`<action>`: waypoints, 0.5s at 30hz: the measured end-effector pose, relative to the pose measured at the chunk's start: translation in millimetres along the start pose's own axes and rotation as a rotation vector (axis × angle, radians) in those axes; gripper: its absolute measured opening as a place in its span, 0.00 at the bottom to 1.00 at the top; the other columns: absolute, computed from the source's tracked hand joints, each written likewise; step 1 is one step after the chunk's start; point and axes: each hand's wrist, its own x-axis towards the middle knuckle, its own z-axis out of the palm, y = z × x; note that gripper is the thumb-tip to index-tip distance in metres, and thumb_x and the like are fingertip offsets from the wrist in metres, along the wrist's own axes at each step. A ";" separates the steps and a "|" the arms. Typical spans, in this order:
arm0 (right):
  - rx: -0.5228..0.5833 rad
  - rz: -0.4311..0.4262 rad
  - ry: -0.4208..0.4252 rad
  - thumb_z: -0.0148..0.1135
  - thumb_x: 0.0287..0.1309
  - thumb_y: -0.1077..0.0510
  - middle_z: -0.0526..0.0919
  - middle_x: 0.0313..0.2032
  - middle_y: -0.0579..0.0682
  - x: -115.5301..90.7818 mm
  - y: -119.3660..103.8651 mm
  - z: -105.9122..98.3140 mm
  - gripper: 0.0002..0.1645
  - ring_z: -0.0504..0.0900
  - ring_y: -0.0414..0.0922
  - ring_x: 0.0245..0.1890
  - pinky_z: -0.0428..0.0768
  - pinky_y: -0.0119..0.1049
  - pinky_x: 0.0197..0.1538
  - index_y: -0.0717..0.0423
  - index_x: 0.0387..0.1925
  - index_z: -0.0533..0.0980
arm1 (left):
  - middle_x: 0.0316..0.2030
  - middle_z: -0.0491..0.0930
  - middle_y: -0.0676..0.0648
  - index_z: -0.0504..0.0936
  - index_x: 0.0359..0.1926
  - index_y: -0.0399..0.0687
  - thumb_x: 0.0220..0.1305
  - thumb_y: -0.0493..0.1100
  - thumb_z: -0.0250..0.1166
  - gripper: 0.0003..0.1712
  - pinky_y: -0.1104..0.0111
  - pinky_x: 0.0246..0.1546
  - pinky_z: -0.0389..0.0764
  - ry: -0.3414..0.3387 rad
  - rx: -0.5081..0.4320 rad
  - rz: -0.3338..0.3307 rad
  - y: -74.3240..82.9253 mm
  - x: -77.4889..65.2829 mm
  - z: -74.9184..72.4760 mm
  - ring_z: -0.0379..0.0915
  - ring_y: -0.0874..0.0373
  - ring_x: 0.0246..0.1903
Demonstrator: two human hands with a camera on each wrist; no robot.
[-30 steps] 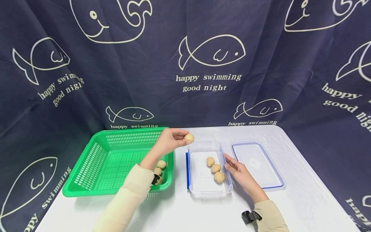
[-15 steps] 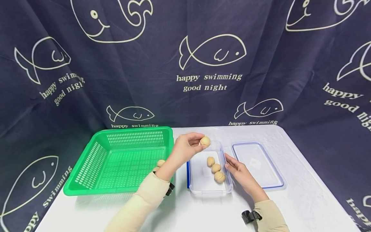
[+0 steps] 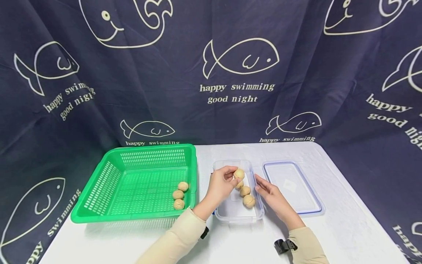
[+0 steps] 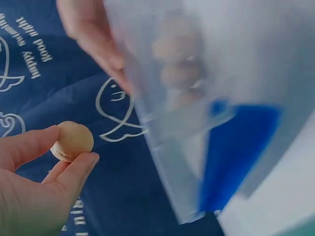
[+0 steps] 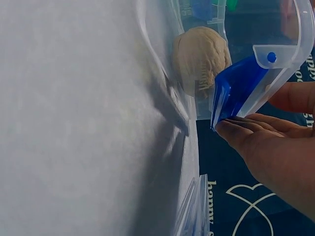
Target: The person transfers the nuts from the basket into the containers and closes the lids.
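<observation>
My left hand (image 3: 221, 183) pinches a walnut (image 3: 239, 174) between thumb and fingertips over the clear plastic container (image 3: 227, 219). In the left wrist view this walnut (image 4: 74, 141) is held at the fingertips, apart from the container's wall. Three more walnuts lie in a slanting row along the container's right side, the nearest walnut (image 3: 248, 201) at the front. My right hand (image 3: 271, 192) rests against the container's right side with extended fingers. In the right wrist view its fingertips touch the blue latch flap (image 5: 241, 86), close to a walnut (image 5: 202, 59) seen through the wall.
On the left stands a green perforated basket (image 3: 132, 218) with three walnuts (image 3: 178, 194) by its right wall. A clear lid (image 3: 298, 190) with a blue seal lies right of the container on the white tablecloth (image 3: 343, 227). A dark blue fish-print curtain (image 3: 184, 73) hangs behind.
My left hand has carried the walnut rightward from beside the basket, then down over the container's far part. The basket's walnuts have come back into view. My right hand has stayed put.
</observation>
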 end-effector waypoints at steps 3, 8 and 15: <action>0.006 0.003 0.003 0.46 0.72 0.61 0.51 0.72 0.62 -0.2 -0.5 -0.4 0.32 0.50 0.57 0.72 0.52 0.43 0.70 0.67 0.72 0.51 | 0.43 0.83 0.37 0.83 0.44 0.32 0.51 0.24 0.67 0.16 0.70 0.45 0.81 0.025 0.024 -0.002 -14.3 -1.2 6.0 0.81 0.48 0.45; 0.001 -0.002 0.008 0.47 0.72 0.61 0.51 0.72 0.62 0.3 0.2 -0.5 0.32 0.50 0.57 0.72 0.52 0.43 0.70 0.67 0.71 0.52 | 0.41 0.83 0.38 0.83 0.42 0.32 0.50 0.23 0.66 0.16 0.72 0.43 0.82 0.049 0.054 -0.041 -32.0 -1.1 13.4 0.81 0.50 0.43; -0.005 -0.009 0.011 0.47 0.72 0.61 0.51 0.72 0.62 -0.1 0.4 -0.3 0.32 0.50 0.57 0.72 0.52 0.43 0.70 0.67 0.71 0.52 | 0.40 0.83 0.39 0.83 0.41 0.33 0.48 0.23 0.68 0.15 0.73 0.42 0.82 0.090 0.062 -0.060 -45.9 4.0 22.3 0.82 0.50 0.42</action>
